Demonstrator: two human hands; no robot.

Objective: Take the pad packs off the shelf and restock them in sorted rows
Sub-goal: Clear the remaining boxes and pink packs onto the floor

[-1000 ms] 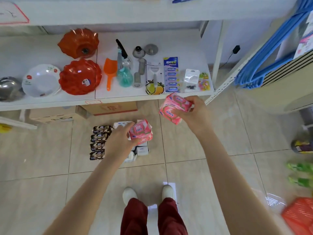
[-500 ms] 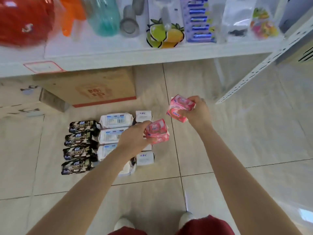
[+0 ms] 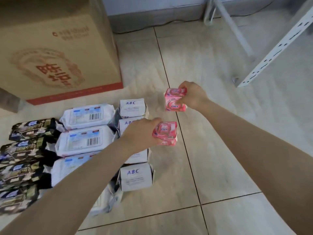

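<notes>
Since a second ago I have gone from standing at the shelf to crouching, and both hands have come down close to the floor rows. My left hand [image 3: 142,133] is clenched round the nearer pink packs [image 3: 166,133], just right of the ABC column [image 3: 133,107] and level with its second pack, which the hand partly hides. My right hand [image 3: 193,94] pinches the farther pink packs [image 3: 175,100], also right of the ABC column, level with its top pack and a little apart from it. I cannot tell whether either bundle touches the tile yet. I judge a fourth row is about to start right of the ABC column, while the white packs [image 3: 86,116] and dark packs [image 3: 28,128] lie left of it
</notes>
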